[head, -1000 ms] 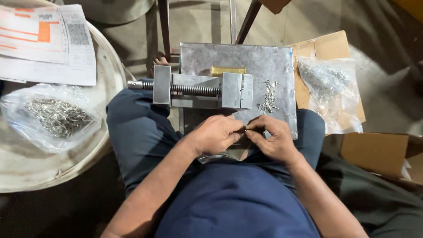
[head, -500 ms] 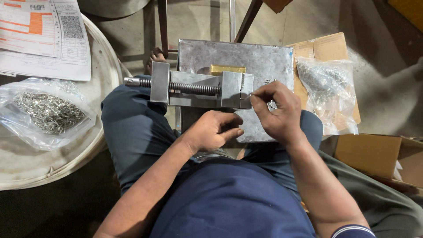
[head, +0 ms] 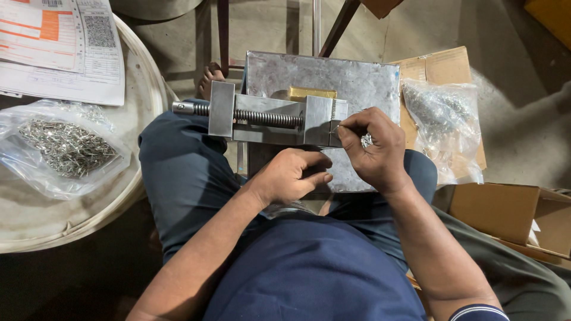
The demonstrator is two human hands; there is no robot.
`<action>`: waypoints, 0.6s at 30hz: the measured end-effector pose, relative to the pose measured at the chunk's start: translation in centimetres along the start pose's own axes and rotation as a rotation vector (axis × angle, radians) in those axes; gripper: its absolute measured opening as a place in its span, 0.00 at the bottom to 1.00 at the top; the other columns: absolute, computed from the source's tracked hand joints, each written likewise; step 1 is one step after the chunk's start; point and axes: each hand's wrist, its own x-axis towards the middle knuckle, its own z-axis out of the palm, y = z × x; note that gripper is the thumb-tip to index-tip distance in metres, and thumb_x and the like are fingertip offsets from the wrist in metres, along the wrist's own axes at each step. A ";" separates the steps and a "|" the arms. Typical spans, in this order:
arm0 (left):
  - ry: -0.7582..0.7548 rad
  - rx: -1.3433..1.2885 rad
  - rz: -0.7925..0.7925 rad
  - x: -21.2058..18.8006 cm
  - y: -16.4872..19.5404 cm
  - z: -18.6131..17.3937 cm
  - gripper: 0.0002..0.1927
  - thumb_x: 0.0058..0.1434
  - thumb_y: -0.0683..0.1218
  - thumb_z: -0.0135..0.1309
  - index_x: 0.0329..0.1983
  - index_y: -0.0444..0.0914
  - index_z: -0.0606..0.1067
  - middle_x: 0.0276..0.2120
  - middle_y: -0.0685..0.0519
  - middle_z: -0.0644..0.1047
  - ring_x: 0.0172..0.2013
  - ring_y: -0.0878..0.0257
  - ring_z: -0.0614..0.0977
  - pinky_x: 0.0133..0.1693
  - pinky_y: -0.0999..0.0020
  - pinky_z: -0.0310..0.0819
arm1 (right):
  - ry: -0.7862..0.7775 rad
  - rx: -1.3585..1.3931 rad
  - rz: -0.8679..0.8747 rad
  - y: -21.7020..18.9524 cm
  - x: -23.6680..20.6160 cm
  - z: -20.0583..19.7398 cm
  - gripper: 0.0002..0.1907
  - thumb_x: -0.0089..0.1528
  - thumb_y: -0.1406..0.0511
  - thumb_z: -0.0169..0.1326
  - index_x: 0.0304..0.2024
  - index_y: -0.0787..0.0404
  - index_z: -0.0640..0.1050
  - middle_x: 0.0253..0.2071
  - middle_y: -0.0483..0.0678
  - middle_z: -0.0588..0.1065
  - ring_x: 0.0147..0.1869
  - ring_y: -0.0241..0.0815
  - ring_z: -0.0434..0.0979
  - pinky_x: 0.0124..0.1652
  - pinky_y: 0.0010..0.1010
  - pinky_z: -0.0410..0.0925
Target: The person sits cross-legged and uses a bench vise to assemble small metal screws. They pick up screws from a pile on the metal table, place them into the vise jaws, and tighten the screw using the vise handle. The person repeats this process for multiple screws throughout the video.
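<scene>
Change since half a second ago: we are seeing little difference; the right hand (head: 373, 151) is staying at the vise (head: 267, 116), and the left hand (head: 294, 175) is staying just near of it.

Right grip: fingertips are pinching shut on a thin metal pin (head: 336, 126), holding it at the vise's right end.

Left grip: loosely curled, holding nothing we can make out.

Vise: lying on the grey metal plate (head: 357, 77) over our lap.

Left: a bag of pins (head: 59, 148) is lying on the round white bench (head: 143, 101).

Soft overhead light, sharp focus
</scene>
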 end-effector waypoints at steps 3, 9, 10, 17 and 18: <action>0.008 0.022 0.031 0.0 0.2 -0.1 0.15 0.62 0.49 0.59 0.47 0.34 0.79 0.41 0.43 0.84 0.41 0.53 0.87 0.43 0.64 0.80 | 0.022 0.025 0.012 -0.1 0.0 0.1 0.05 0.65 0.73 0.61 0.41 0.64 0.77 0.37 0.49 0.77 0.37 0.40 0.79 0.39 0.29 0.72; 0.004 -0.029 -0.005 -0.1 0.1 0.0 0.15 0.62 0.48 0.59 0.48 0.34 0.79 0.40 0.44 0.84 0.41 0.56 0.87 0.44 0.65 0.80 | 0.013 -0.025 -0.055 -0.4 0.2 0.2 0.05 0.64 0.73 0.62 0.40 0.65 0.78 0.38 0.50 0.77 0.38 0.43 0.80 0.40 0.30 0.72; 0.010 -0.020 0.000 -0.1 0.1 0.1 0.15 0.62 0.48 0.59 0.48 0.34 0.79 0.40 0.44 0.84 0.41 0.55 0.87 0.44 0.65 0.80 | 0.000 -0.034 -0.066 -0.5 0.2 0.1 0.05 0.64 0.73 0.62 0.40 0.64 0.78 0.38 0.50 0.77 0.39 0.43 0.80 0.40 0.30 0.73; 0.026 -0.009 0.008 0.0 -0.2 0.3 0.14 0.62 0.47 0.60 0.46 0.34 0.79 0.38 0.44 0.84 0.38 0.56 0.87 0.42 0.66 0.80 | -0.026 -0.085 -0.101 -0.7 -0.3 -0.6 0.07 0.62 0.73 0.63 0.42 0.63 0.81 0.41 0.51 0.77 0.44 0.46 0.81 0.43 0.32 0.74; 0.022 -0.008 0.028 0.0 -0.2 0.3 0.14 0.62 0.47 0.60 0.46 0.34 0.79 0.38 0.44 0.83 0.37 0.56 0.86 0.41 0.66 0.79 | -0.014 -0.067 -0.076 -0.5 -0.6 -0.7 0.06 0.62 0.73 0.63 0.42 0.64 0.81 0.41 0.51 0.77 0.43 0.45 0.81 0.43 0.31 0.73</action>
